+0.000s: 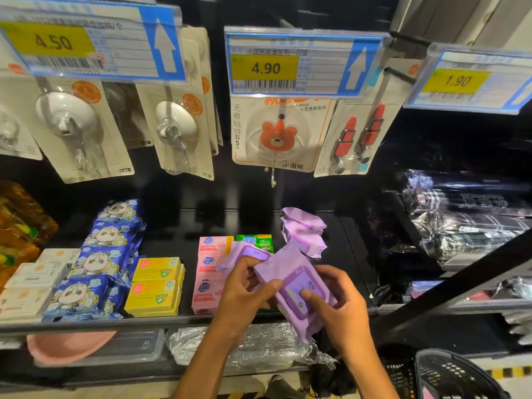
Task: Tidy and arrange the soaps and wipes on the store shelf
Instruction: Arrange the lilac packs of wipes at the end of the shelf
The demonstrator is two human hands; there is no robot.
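Left hand (244,286): fingers curled, thumb laid on the upper edge of the purple wipes pack (290,272), gripping it from the left.
Right hand (342,306): holds the same pack from the right, thumb pressed on its lid flap, fingers tucked underneath.
Held pack's place: tilted, above the front edge of the shelf (86,325), in front of the pink soap boxes (208,272).
Second purple pack (247,253): just behind the left fingers; whether they grip it cannot be told.
Other purple packs (303,228): a loose pile farther back on the shelf, right of the soaps.
Soaps: pink boxes in a row running front to back, a green soap box (254,241) behind them, yellow soap boxes (155,283) stacked to the left, white boxes (31,280) at the far left.
Blue panda wipes (100,254): a row running front to back between the white and yellow boxes.
Shelf surface: dark and glossy, bare at the back.
Above: carded suction hooks (67,116), a bear hook card (277,136) and red clips (359,136) hang behind price tags reading 4.50 (51,41), 4.90 (266,69) and 1.90 (457,80).
Right bay: dark plastic-wrapped bundles (466,214).
Lower shelf: a pink basin (69,345) beside a clear plastic box (129,347).
Floor: a black basket (454,372) near yellow-and-black tape (506,371).
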